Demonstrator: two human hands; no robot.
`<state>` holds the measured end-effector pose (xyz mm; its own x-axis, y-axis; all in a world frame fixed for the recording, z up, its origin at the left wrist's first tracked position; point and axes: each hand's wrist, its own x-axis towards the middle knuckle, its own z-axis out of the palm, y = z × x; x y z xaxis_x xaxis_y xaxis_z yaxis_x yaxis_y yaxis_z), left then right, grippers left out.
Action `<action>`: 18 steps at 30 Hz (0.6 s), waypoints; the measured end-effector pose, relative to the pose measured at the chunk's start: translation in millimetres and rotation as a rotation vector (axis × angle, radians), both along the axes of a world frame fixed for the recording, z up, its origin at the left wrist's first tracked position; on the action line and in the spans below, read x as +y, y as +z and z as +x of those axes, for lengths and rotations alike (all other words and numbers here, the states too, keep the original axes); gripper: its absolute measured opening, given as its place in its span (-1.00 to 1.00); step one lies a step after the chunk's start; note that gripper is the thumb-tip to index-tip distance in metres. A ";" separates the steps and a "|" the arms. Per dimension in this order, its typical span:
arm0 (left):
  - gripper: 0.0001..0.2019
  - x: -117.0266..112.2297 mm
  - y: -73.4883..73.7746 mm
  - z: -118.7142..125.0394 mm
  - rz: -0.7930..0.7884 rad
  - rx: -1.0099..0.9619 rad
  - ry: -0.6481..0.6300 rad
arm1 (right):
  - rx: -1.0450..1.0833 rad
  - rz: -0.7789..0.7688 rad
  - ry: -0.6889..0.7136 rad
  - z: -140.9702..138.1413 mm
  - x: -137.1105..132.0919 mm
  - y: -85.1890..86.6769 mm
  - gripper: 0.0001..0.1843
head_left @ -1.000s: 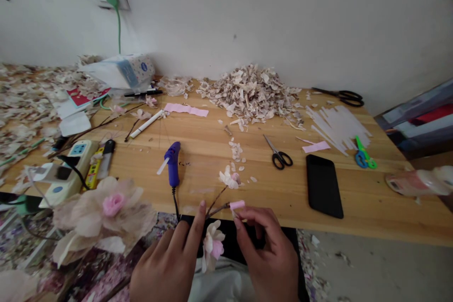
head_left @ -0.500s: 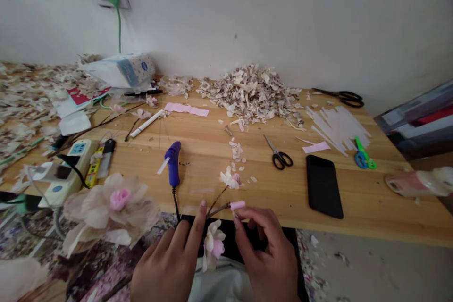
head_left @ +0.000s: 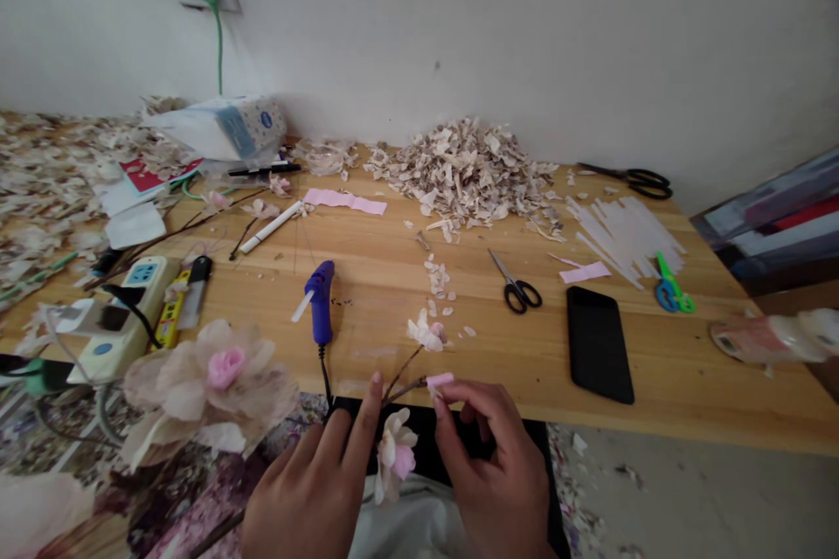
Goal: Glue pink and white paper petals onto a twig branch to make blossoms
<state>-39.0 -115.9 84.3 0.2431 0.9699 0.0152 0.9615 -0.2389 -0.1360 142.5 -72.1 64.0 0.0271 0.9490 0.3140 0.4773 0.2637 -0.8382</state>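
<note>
Pinching the pink strip at the twig tip, the right hand should wrap it tight while the left hand steadies the twig just below the glue gun on the counter.

On the table before me, the glue gun lies left of the scissors; the phone lies right of them, the petal heap behind.

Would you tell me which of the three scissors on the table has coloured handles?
The small scissors at the right, beside the white strips: green and blue handles; the others are black.
</note>
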 end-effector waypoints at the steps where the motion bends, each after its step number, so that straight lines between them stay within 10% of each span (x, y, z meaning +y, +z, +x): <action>1: -0.05 0.0 -0.5 0.0 -0.002 0.000 0.002 | -0.005 0.011 -0.007 -0.4 0.0 0.9 -0.81; 18: -0.09 1.1 -2.8 -1.3 -0.012 -0.012 -0.008 | -0.080 0.055 0.008 -2.2 -0.6 1.1 -0.80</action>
